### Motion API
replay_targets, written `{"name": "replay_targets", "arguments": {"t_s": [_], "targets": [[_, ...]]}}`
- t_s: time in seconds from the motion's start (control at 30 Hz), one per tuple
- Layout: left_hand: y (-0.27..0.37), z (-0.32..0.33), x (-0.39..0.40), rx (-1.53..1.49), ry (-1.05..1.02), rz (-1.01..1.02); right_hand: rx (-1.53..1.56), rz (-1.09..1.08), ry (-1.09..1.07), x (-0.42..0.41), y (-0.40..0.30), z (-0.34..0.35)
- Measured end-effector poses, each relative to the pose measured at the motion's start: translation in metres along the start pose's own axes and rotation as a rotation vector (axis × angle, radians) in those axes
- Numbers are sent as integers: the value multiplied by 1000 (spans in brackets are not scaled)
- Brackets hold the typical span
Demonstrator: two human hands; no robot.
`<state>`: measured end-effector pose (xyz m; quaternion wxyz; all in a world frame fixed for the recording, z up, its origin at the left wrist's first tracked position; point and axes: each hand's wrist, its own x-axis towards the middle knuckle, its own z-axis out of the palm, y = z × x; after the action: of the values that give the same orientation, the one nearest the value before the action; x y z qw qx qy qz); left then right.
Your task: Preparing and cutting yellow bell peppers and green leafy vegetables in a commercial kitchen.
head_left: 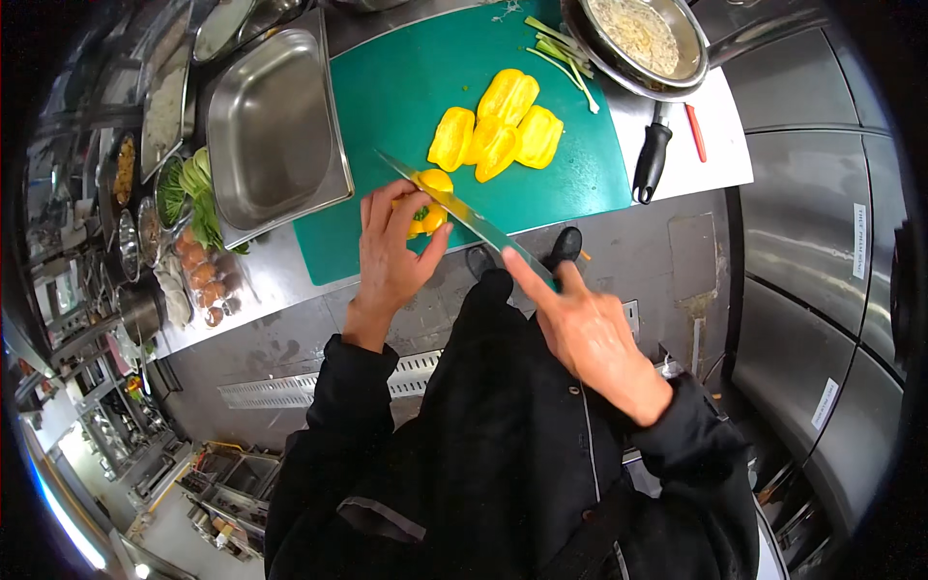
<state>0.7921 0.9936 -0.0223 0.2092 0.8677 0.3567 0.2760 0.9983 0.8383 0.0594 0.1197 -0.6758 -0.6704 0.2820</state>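
My left hand (399, 250) grips a yellow bell pepper (435, 181) with a green stem near the front edge of a green cutting board (384, 87). In my right hand (587, 326) is a kitchen knife (475, 221), its index finger stretched along the spine. The blade lies across the pepper and points to the far left; how deep it sits in the flesh I cannot tell. Beyond the knife, several cut yellow pepper pieces (507, 98) rest together on the board.
Left of the board stands a deep steel pan (272, 123), with eggs (206, 283) and leafy greens (196, 181) beside it. Scallion pieces (562, 54) lie at the back right near a steel bowl (696, 61). A black-handled tool (654, 156) and a red-handled tool (696, 133) lie at right.
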Motion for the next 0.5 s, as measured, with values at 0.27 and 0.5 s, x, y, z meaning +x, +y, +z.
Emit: {"name": "replay_targets", "arguments": {"t_s": [0.27,0.5], "targets": [[1,0,-8,-8,-14,-84,289,121,-54,-2,15,-7],[-6,20,-20,25,-28,-79,575,70,-118,10,38,-2]]}}
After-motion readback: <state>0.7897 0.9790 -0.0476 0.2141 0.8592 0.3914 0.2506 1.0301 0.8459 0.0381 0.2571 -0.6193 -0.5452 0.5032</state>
